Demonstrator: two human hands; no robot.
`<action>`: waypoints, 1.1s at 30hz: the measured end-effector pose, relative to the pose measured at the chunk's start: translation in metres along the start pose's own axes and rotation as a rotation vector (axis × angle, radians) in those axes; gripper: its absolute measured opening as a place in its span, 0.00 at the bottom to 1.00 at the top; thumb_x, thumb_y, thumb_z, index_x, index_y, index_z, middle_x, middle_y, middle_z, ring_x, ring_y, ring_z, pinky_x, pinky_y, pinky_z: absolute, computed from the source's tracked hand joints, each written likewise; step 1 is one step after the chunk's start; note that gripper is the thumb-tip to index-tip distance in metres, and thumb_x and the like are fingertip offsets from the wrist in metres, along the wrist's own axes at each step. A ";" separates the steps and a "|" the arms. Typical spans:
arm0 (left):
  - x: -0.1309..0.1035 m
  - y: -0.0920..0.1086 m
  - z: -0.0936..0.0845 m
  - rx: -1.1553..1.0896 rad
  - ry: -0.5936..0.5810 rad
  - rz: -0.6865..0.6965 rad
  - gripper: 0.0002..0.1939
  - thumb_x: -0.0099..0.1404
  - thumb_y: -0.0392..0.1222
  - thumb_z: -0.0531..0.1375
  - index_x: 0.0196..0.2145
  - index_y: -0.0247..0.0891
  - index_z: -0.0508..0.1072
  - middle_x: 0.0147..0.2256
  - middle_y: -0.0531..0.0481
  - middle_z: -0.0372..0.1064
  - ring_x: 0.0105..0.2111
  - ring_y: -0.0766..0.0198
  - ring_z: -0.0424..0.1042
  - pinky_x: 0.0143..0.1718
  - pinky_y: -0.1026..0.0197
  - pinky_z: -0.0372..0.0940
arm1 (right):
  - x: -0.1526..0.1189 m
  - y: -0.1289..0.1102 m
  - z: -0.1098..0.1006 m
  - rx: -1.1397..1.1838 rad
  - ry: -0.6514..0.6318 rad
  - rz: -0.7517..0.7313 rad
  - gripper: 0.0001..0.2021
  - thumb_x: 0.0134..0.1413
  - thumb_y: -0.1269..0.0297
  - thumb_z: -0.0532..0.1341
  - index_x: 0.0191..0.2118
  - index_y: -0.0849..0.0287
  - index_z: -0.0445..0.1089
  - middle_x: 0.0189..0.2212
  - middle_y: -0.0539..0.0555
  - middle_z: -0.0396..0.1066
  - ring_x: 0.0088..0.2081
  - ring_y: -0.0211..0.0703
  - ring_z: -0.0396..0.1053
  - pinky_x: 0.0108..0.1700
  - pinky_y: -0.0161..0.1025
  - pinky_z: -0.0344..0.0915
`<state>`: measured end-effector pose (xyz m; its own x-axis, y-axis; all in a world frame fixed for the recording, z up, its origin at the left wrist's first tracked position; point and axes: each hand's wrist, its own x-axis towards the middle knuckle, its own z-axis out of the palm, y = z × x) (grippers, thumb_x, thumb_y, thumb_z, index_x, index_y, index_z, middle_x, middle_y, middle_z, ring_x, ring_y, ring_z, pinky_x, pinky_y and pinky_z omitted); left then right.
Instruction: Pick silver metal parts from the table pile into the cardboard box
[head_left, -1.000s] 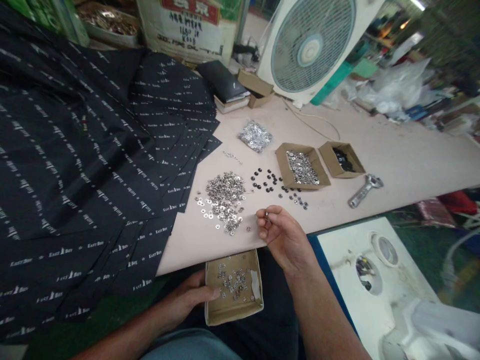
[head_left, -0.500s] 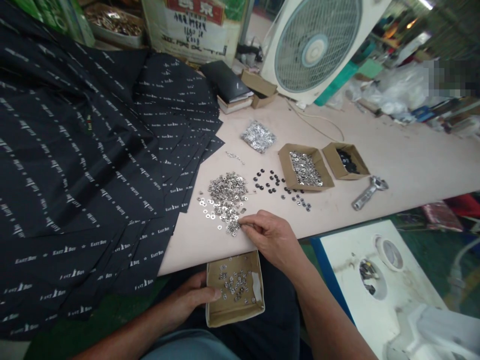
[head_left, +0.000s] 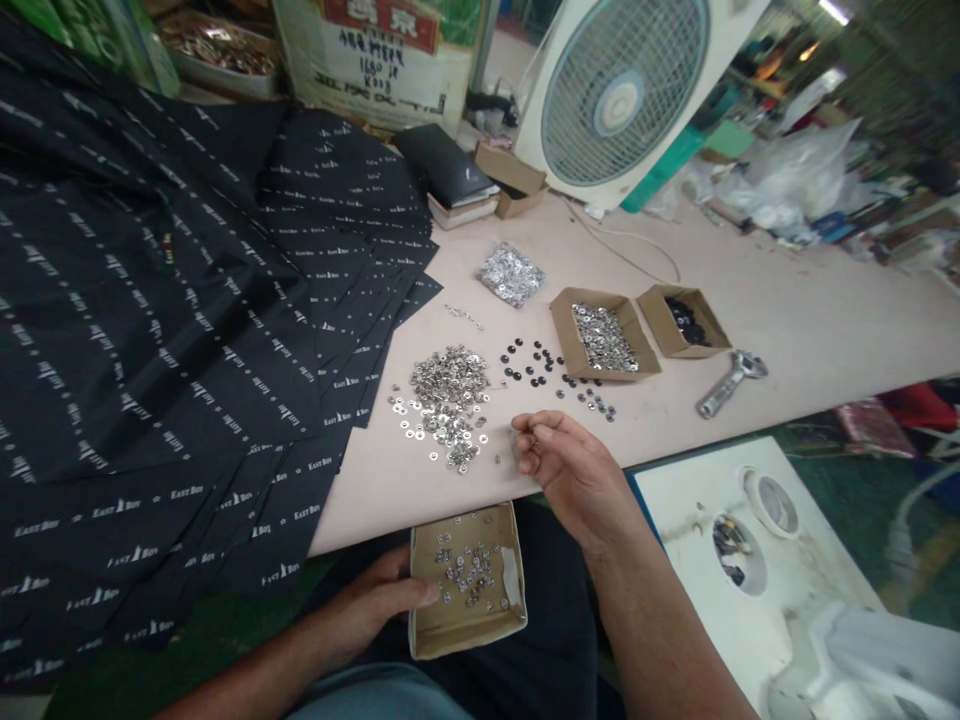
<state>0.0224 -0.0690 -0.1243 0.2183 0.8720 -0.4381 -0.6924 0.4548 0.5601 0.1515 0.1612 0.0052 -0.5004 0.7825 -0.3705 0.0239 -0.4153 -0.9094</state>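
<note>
My left hand (head_left: 390, 592) grips the left wall of a shallow cardboard box (head_left: 465, 636) in front of my lap, thumb over the rim. Small silver snap fasteners (head_left: 471, 572) lie scattered in that box. My right hand (head_left: 574, 465) is raised over the table's front edge, palm partly turned up. Its thumb and fingers pinch a small metal snap fastener (head_left: 535, 432), only partly visible. Left of this hand a heap of silver snap fasteners (head_left: 450, 378) spreads on the table, with flat rings around it. One loose piece (head_left: 497, 459) lies between heap and hand.
Black caps (head_left: 535, 368) lie near a box of silver fasteners (head_left: 606, 335) and a box of black pieces (head_left: 684, 320). A wrench (head_left: 732, 384), a filled plastic bag (head_left: 511, 274) and a fan (head_left: 622, 95) stand farther off. Printed black fabric (head_left: 187, 300) covers the left side.
My right hand has lifted away from the heap, moved right and turned its palm up, with fingers pinched. My left hand still holds the box. The view has shifted slightly.
</note>
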 end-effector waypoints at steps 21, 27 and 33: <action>0.001 0.001 0.001 -0.008 -0.019 0.016 0.28 0.63 0.43 0.67 0.60 0.38 0.76 0.56 0.40 0.79 0.56 0.40 0.76 0.64 0.39 0.63 | 0.004 -0.004 0.010 -0.534 0.045 -0.116 0.05 0.54 0.60 0.65 0.32 0.54 0.74 0.25 0.47 0.66 0.27 0.39 0.61 0.30 0.38 0.58; 0.002 0.001 0.000 -0.012 -0.026 0.016 0.28 0.62 0.41 0.66 0.60 0.37 0.76 0.57 0.40 0.79 0.57 0.40 0.75 0.64 0.39 0.63 | 0.005 -0.011 0.004 0.084 -0.057 0.099 0.09 0.43 0.60 0.65 0.32 0.54 0.68 0.32 0.51 0.70 0.30 0.41 0.64 0.30 0.38 0.63; 0.004 -0.002 0.000 -0.040 -0.033 0.024 0.28 0.62 0.41 0.67 0.61 0.38 0.76 0.58 0.41 0.78 0.57 0.41 0.76 0.66 0.39 0.61 | 0.004 -0.002 0.008 -0.626 -0.015 -0.134 0.07 0.53 0.58 0.68 0.35 0.55 0.76 0.22 0.46 0.62 0.25 0.38 0.57 0.28 0.37 0.55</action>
<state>0.0247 -0.0666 -0.1267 0.2233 0.8884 -0.4011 -0.7244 0.4266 0.5416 0.1425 0.1612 0.0067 -0.5462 0.8002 -0.2478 0.4594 0.0387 -0.8874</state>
